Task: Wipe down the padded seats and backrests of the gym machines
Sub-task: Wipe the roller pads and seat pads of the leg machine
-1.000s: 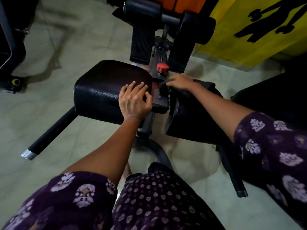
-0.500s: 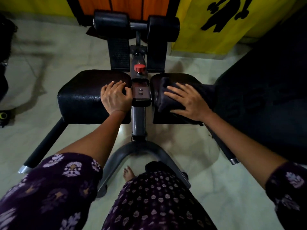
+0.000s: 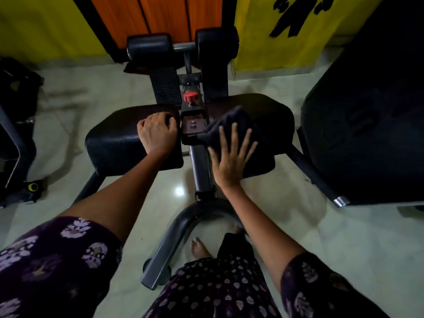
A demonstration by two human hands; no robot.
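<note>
The right hand [image 3: 230, 157] lies flat with its fingers spread on a dark cloth [image 3: 231, 125], pressing it onto the near left part of the right seat pad [image 3: 270, 120], close to the middle of the machine. The left hand [image 3: 157, 133] rests on the right end of the left seat pad [image 3: 114, 143] with its fingers curled over the pad's inner edge, apparently bracing the body. The step in hand looks like wiping the right pad, and doing it well probably means keeping the palm flat and the cloth unbunched, then sweeping in overlapping strokes from the centre out to the far right edge, and down over the rounded near edge where sweat would collect. The cloth is bunched toward its far corner, so only the part under the palm is likely doing any cleaning; smoothing it out first would help. Between the two pads runs the metal post [image 3: 202, 168] with a red knob [image 3: 190, 97] at its far end, just beside the cloth, and a careless stroke could snag the cloth on it. Two roller pads [image 3: 149, 50] stand at the far side and seem still to need wiping. A large dark machine [image 3: 367, 122] crowds the right, near the pad's right edge, and a bare foot [image 3: 199, 247] stands by the curved base frame [image 3: 174, 235].
</note>
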